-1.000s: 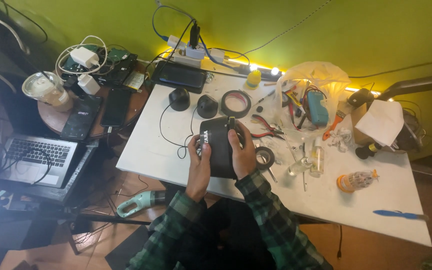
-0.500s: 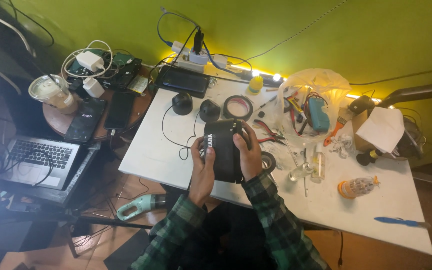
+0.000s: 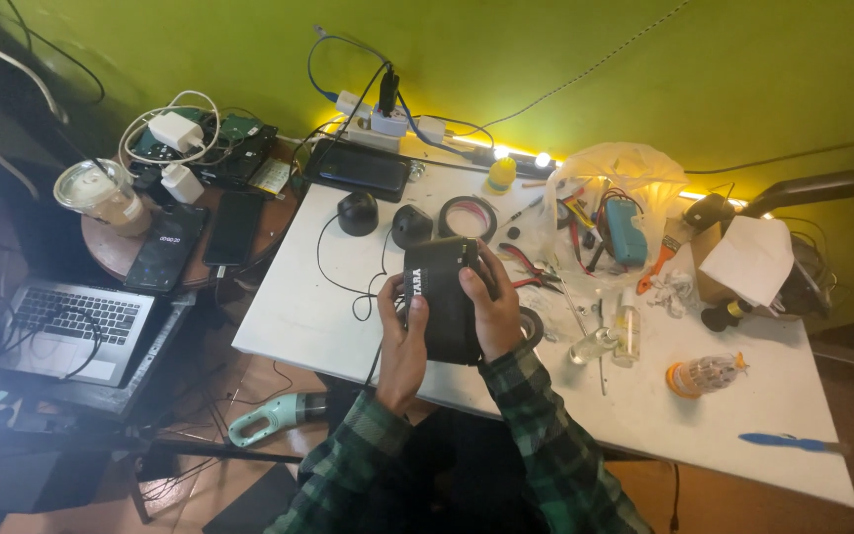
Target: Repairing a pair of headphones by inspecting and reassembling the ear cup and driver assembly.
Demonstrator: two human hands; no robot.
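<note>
The left hand (image 3: 402, 336) and the right hand (image 3: 491, 302) hold one black box (image 3: 444, 297) between them, just above the near edge of the white tabletop (image 3: 298, 316). The fingers of both hands are closed around its long sides, the left thumb lying on the face with pale lettering. The box looks like hard plastic, stiff and probably not heavy, because it is carried without effort; its smooth shell could slip, so the long edges seem the best place to grip it. A thin black cable (image 3: 333, 282) runs on the tabletop close to it, and I cannot tell if it is joined to the box. By count I see two small black domes (image 3: 358, 212), two rings of tape (image 3: 469, 218), one laptop (image 3: 71, 321), two phones (image 3: 168, 247) on the round side table, one orange-capped jar (image 3: 704, 376) and one blue pen (image 3: 783, 442).
</note>
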